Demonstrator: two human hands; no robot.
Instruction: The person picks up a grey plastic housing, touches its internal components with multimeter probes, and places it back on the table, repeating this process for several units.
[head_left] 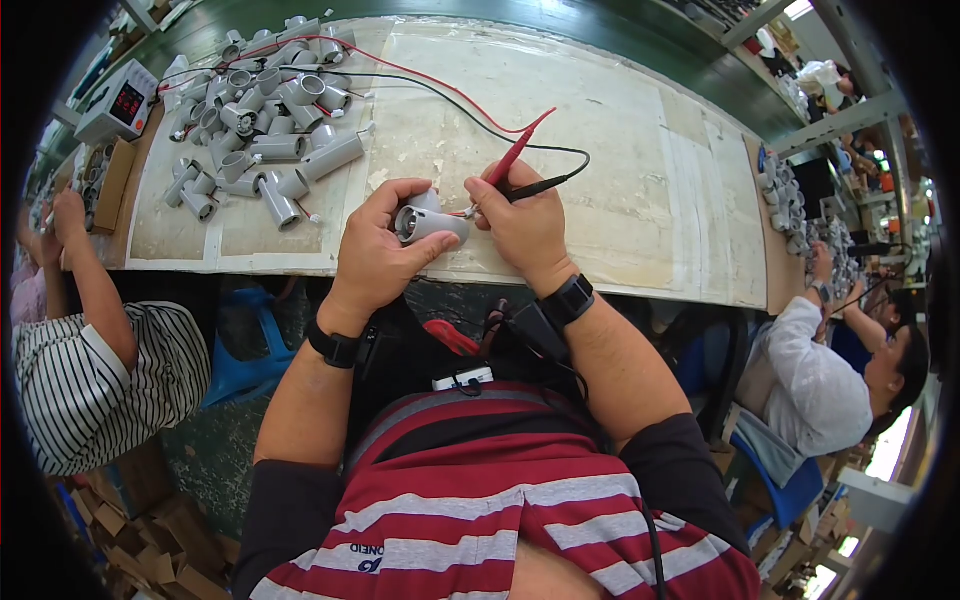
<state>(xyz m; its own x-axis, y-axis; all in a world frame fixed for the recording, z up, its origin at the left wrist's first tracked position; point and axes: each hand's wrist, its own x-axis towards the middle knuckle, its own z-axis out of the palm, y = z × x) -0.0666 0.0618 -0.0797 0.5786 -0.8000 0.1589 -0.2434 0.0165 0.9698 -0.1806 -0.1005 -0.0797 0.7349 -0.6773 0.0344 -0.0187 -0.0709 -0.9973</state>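
My left hand [385,245] is closed round a grey cylindrical plastic housing [437,226], its open round end turned to the left. Thin wires with a small white connector [468,212] come out of its right side. In my right hand [525,222] are two test probes, a red probe [513,152] and a black probe [537,188]. Their tips meet near the connector, partly covered by my fingers, so I cannot tell whether they touch it. A red lead [440,78] and a black lead [450,97] run from the probes toward the far left.
Many loose grey housings [278,147] are heaped at the far left of the table [600,130]. Behind them stands a white meter box [118,103] with a red display. Co-workers sit at both sides, one in a striped shirt [110,370], another in white [815,380].
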